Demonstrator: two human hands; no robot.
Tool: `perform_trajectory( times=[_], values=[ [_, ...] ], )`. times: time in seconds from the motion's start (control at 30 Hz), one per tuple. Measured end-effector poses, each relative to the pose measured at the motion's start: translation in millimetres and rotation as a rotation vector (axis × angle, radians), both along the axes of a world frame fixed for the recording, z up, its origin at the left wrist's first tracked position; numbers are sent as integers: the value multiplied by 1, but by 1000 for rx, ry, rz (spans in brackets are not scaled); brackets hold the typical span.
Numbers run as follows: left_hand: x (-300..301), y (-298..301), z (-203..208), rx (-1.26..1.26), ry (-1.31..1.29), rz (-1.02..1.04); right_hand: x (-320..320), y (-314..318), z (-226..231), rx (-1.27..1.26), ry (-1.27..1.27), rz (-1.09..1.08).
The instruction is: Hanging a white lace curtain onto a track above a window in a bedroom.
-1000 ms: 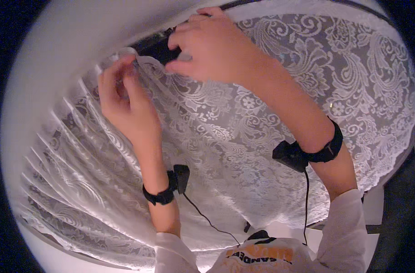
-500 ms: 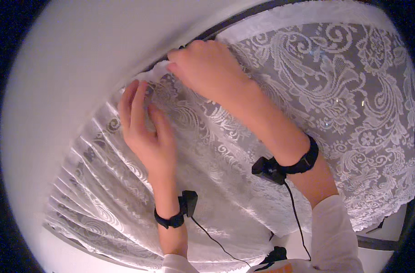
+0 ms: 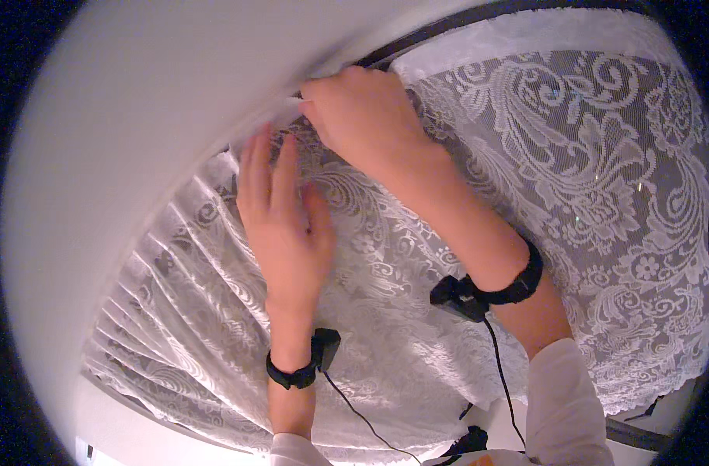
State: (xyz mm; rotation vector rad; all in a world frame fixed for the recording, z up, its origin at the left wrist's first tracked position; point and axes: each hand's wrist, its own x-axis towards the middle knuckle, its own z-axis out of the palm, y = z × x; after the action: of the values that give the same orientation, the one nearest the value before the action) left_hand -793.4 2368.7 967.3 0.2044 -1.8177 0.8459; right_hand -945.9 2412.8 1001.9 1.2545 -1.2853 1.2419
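A white lace curtain with scroll and flower patterns hangs across the view. It spreads fairly flat on the right and gathers into folds on the left. My right hand is closed at the curtain's top hem, beside the dark upper edge; the pinched part is hidden behind the fingers. Just below and to its left, my left hand has its fingers stretched out and the thumb apart, over the gathered cloth near the hem. Those fingertips are slightly blurred, and whether they touch the lace cannot be told.
A dark rail runs along the curtain's top, against a pale surface. Black straps with small devices circle both my wrists, with thin cables trailing down. Part of a frame shows at the lower right.
My left hand has moved right along the hem, closer to the right hand. My right hand has shifted slightly right, still closed at the hem. The gathered folds appear shifted rightward.
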Motion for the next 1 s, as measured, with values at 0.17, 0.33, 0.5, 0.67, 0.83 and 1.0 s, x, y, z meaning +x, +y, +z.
perform_trajectory(
  times=[0.17, 0.33, 0.5, 0.67, 0.83, 1.0],
  values=[
    [26, 32, 13, 126, 88, 107, 25, 37, 7, -132, 80, 397],
    [16, 2, 13, 440, 194, -638, 23, 49, 2, 115, 116, 514],
    [20, -1, 17, 396, 248, -633, 31, 33, 4, 161, 103, 303],
    [22, 5, 18, 274, 256, -495, 22, 7, 7, 170, 52, 445],
    [24, -1, 17, 272, 245, -522, 15, -7, 11, 65, 60, 586],
    [22, 3, 18, 163, 216, -370, 9, -6, 16, 150, 64, 803]
  ],
)
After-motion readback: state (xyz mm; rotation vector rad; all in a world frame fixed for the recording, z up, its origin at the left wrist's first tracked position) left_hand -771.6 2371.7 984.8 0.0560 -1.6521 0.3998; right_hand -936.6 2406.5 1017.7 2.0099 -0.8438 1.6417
